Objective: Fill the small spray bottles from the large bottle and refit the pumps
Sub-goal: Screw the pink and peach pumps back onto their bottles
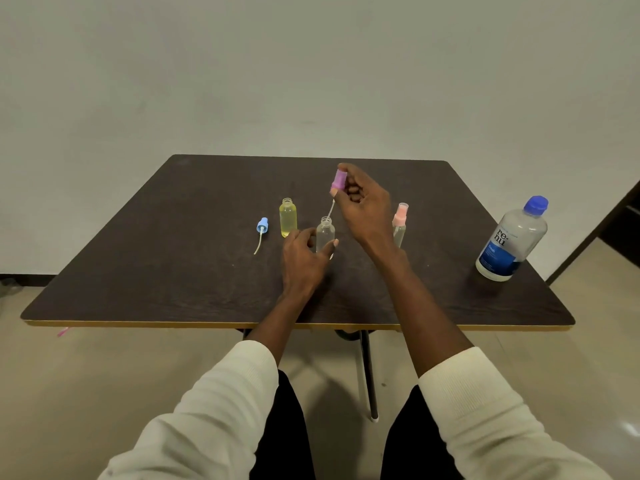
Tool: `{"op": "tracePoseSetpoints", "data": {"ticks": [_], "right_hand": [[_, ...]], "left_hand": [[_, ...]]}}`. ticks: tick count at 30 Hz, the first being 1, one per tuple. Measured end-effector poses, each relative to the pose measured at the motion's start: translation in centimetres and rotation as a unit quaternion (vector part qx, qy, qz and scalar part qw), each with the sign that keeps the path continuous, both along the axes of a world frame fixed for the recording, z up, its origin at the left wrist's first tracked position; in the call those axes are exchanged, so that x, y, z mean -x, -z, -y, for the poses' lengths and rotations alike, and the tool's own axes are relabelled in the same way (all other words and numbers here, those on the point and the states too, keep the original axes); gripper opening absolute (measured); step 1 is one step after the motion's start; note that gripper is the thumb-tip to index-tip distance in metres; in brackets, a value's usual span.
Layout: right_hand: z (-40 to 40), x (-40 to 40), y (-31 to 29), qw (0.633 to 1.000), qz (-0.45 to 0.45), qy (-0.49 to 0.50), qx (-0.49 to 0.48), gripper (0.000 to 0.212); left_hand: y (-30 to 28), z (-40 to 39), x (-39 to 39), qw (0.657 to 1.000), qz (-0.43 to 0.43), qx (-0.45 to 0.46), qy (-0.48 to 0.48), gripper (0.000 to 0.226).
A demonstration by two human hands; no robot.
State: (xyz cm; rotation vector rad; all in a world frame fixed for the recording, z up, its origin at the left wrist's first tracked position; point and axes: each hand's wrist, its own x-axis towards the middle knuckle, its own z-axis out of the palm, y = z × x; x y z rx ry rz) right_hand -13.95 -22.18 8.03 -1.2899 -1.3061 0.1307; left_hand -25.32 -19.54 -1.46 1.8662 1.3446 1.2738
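The dark worktop (173, 271) carries everything, and the large bottle (512, 237) with its blue cap on stands well apart at about three o'clock, near the right edge. At the centre the left hand (303, 261) curls its fingers and thumb round the lower body of the clear small bottle (325, 233), which stands upright with its neck open; I cannot tell how much liquid is in it. Just above, toward one o'clock from that neck, the right hand (360, 202) pinches the purple pump (338, 180) by its cap, tilted, with the thin dip tube (330, 211) hanging down so its tip sits right at the bottle's mouth. At ten o'clock from the clear bottle stands the yellow bottle (287, 218), open-necked, and farther out at nine o'clock lies the blue pump (262, 230) on its side. The pink-capped bottle (400, 223) stands at three o'clock, partly behind the right wrist. To my eye the step is refitting this pump: it wants the tube threaded straight down first, the cap brought upright over the neck, and the left hand kept firm so the light bottle does not tip or spin while the collar is turned home.
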Motion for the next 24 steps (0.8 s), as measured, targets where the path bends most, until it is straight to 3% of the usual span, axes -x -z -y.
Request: {"op": "tracePoseSetpoints", "data": {"ticks": [3, 8, 16, 24], "right_hand": [[-0.2, 0.0, -0.7, 0.999, -0.025, 0.013, -0.041, 0.036], [-0.8, 0.0, -1.0, 0.999, 0.003, 0.014, -0.029, 0.037], [-1.1, 0.1, 1.7, 0.996, 0.059, -0.016, 0.067, 0.044], [-0.5, -0.2, 3.3, 0.988, 0.009, -0.056, 0.144, 0.04]], "left_hand": [[-0.1, 0.0, 0.0, 1.0, -0.001, -0.002, -0.003, 0.04], [0.0, 0.0, 0.0, 1.0, -0.001, 0.004, -0.004, 0.041], [0.2, -0.2, 0.0, 1.0, -0.004, 0.017, 0.003, 0.042], [0.3, -0.3, 0.0, 1.0, -0.008, 0.006, 0.007, 0.036]]}}
